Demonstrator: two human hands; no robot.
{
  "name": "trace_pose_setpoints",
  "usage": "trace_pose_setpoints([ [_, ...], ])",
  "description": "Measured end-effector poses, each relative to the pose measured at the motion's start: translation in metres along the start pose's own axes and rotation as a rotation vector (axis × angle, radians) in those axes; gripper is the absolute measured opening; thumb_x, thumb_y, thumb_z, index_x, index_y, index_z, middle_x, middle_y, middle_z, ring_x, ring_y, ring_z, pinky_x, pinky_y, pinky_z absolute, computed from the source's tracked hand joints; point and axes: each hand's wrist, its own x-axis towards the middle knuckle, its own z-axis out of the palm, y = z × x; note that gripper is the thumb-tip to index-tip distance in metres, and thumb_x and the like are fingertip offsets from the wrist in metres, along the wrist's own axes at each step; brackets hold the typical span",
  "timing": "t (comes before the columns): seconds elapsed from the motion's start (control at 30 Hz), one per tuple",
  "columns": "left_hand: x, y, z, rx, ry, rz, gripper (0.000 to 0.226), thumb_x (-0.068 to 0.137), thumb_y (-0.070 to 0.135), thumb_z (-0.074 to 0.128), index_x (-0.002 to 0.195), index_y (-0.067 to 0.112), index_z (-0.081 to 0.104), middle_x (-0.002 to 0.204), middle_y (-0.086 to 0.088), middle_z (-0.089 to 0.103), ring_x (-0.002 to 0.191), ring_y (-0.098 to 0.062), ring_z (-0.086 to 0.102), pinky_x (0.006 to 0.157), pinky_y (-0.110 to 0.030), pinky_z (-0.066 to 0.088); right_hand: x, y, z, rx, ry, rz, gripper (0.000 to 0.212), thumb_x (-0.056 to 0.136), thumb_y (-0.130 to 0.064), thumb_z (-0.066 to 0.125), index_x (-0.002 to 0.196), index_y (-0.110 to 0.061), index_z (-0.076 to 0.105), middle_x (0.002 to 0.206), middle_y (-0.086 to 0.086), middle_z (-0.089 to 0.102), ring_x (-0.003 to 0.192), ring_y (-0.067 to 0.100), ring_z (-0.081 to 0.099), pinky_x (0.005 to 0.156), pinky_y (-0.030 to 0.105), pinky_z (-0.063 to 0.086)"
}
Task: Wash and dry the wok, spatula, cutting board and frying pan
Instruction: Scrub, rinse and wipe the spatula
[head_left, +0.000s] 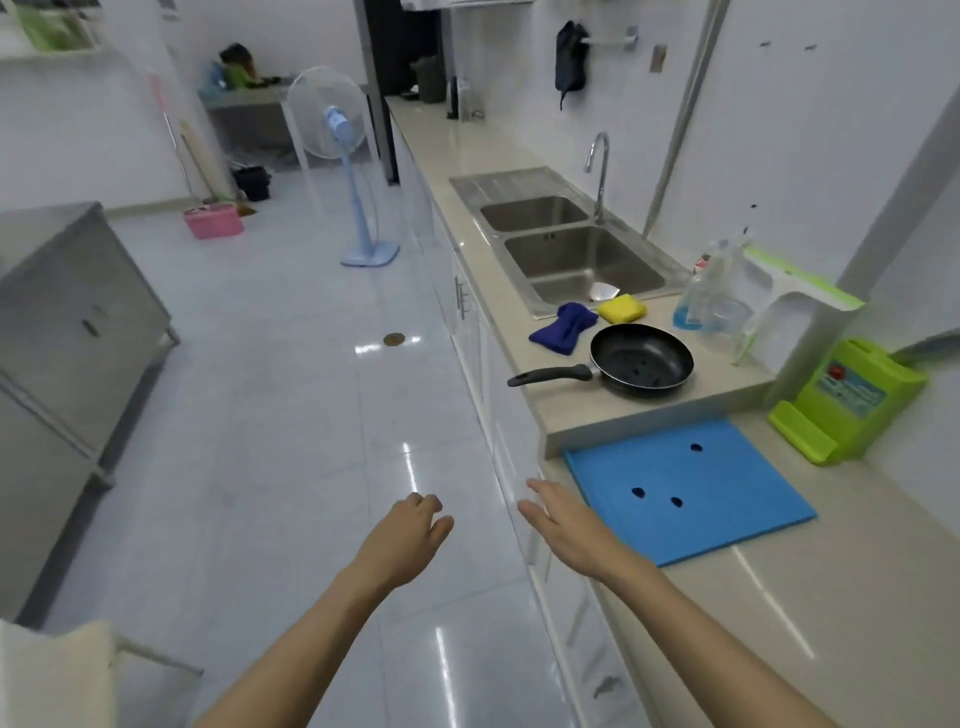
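- The 2 bare hands are closest to the camera, stretched out in front of the person. The left hand (410, 525) hangs over the shiny white floor with its fingers loosely curled, and it holds nothing. The right hand (558, 525) has straight, spread fingers at the front edge of the pale stone counter (779, 613), and it holds nothing too.
- The flat blue cutting board (691, 488) with 3 dark spots lies on the counter just to the right of the right hand. That hand is much nearer to it than the left hand.
- The round black frying pan (641, 361) sits farther ahead on a higher step of the counter. Its long black handle points left, toward the counter's front edge.
- Past the pan are a dark blue cloth (563, 327), a yellow sponge (622, 308) and the steel double sink (582, 254).
- A shiny bit of metal, maybe the spatula (604, 292), peeks out of the near bowl.
- I cannot see a wok.
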Motion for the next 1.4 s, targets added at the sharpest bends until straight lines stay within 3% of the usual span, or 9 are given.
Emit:
trace_pose_setpoints([
  [0.23, 0.187, -0.061, -0.056, -0.029, -0.002, 0.069, 0.039, 0.102, 0.035, 0.035, 0.130, 0.013, 0.050, 0.132, -0.006, 0.050, 0.115, -0.020, 0.050, 0.089, -0.025, 0.039, 0.206, -0.056, -0.043, -0.010, 0.100, -0.080, 0.052, 0.100, -0.046, 0.030, 0.146, -0.022, 0.031, 0.151, -0.002, 0.035, 0.137, 0.015, 0.034, 0.111, 0.030, 0.026],
  [0.37, 0.289, -0.078, -0.097, -0.060, -0.032, 0.144, 0.037, 0.102, 0.035, 0.035, 0.128, 0.014, 0.051, 0.129, -0.004, 0.051, 0.112, -0.018, 0.051, 0.084, -0.022, 0.037, 0.309, -0.075, -0.075, -0.033, 0.111, 0.001, 0.054, 0.100, -0.046, 0.029, 0.147, -0.019, 0.028, 0.152, 0.002, 0.033, 0.136, 0.018, 0.035, 0.110, 0.033, 0.028],
  [0.53, 0.403, -0.085, -0.134, -0.021, -0.089, 0.253, 0.038, 0.102, 0.035, 0.036, 0.130, 0.014, 0.050, 0.130, -0.002, 0.051, 0.115, -0.015, 0.050, 0.086, -0.018, 0.035, 0.396, -0.041, -0.114, 0.046, 0.175, 0.182, 0.057, 0.100, -0.048, 0.030, 0.147, -0.016, 0.028, 0.151, 0.005, 0.033, 0.133, 0.021, 0.038, 0.109, 0.035, 0.033],
  [0.7, 0.528, -0.066, -0.160, 0.043, -0.119, 0.387, 0.038, 0.102, 0.036, 0.036, 0.130, 0.016, 0.050, 0.134, 0.000, 0.049, 0.121, -0.014, 0.047, 0.092, -0.021, 0.037, 0.481, 0.015, -0.162, 0.014, 0.444, 0.308, 0.042, 0.099, -0.036, 0.041, 0.130, -0.008, 0.047, 0.131, 0.009, 0.051, 0.109, 0.022, 0.054, 0.089, 0.034, 0.045],
  [0.8, 0.597, -0.045, -0.173, 0.087, -0.126, 0.442, 0.036, 0.102, 0.036, 0.037, 0.129, 0.016, 0.050, 0.132, 0.000, 0.050, 0.120, -0.015, 0.046, 0.089, -0.021, 0.036, 0.525, 0.056, -0.188, -0.133, 0.577, 0.378, 0.038, 0.097, -0.031, 0.047, 0.124, -0.004, 0.050, 0.128, 0.013, 0.051, 0.116, 0.025, 0.048, 0.095, 0.034, 0.040],
  [0.9, 0.652, -0.020, -0.184, 0.137, -0.150, 0.533, 0.036, 0.101, 0.037, 0.038, 0.128, 0.017, 0.052, 0.128, 0.001, 0.051, 0.117, -0.014, 0.047, 0.090, -0.022, 0.038, 0.552, 0.094, -0.193, -0.318, 0.541, 0.515, 0.051, 0.096, -0.043, 0.043, 0.131, -0.006, 0.048, 0.139, 0.015, 0.046, 0.132, 0.031, 0.036, 0.112, 0.041, 0.026],
  [1.03, 0.715, 0.015, -0.187, 0.159, -0.204, 0.708, 0.034, 0.101, 0.035, 0.040, 0.125, 0.016, 0.055, 0.125, 0.000, 0.053, 0.114, -0.016, 0.049, 0.093, -0.024, 0.039, 0.571, 0.118, -0.179, -0.395, 0.444, 0.592, 0.066, 0.085, -0.063, 0.030, 0.115, -0.017, 0.066, 0.128, 0.011, 0.058, 0.123, 0.031, 0.049, 0.107, 0.047, 0.020],
  [1.23, 0.792, 0.067, -0.158, 0.191, -0.345, 0.951, 0.028, 0.098, 0.025, 0.045, 0.120, 0.012, 0.056, 0.120, -0.004, 0.056, 0.113, -0.020, 0.049, 0.095, -0.027, 0.037, 0.583, 0.116, -0.178, -0.490, 0.322, 0.635, 0.054, 0.079, -0.056, 0.040, 0.103, -0.020, 0.072, 0.123, 0.007, 0.063, 0.114, 0.034, 0.057, 0.103, 0.055, 0.025],
  [1.4, 0.840, 0.095, -0.112, 0.313, -0.531, 1.162, 0.029, 0.098, 0.025, 0.045, 0.122, 0.011, 0.055, 0.120, -0.006, 0.056, 0.113, -0.023, 0.048, 0.096, -0.034, 0.037, 0.586, 0.119, -0.182, -0.515, 0.262, 0.705, 0.047, 0.083, -0.056, 0.048, 0.111, -0.024, 0.067, 0.131, 0.005, 0.058, 0.124, 0.031, 0.051, 0.106, 0.053, 0.022],
])
